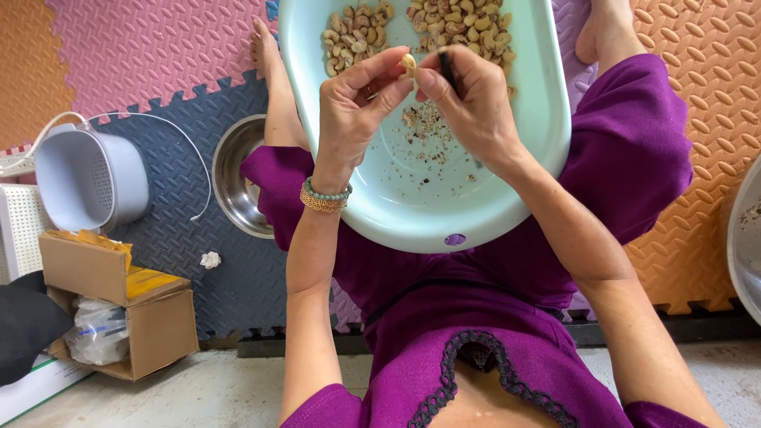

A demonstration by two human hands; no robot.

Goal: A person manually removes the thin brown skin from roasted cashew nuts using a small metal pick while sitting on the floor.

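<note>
- Left hand [357,99] pinches a cashew [408,63] between thumb and fingertips.
- Right hand [468,99], closed, grips a dark tool [448,67] against the nut.
- Both hover over a pale basin [476,214].

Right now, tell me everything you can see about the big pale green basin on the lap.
The pale mint-green oval plastic basin rests tilted on the lap of the person in the purple dress. It is smooth and shallow, with a rounded rim and a small purple mark near its close edge. A heap of beige cashew nuts lies at its far end, with brown crumbs of skin scattered in the middle. The left hand and right hand hover above it, pinching a single nut.
</note>
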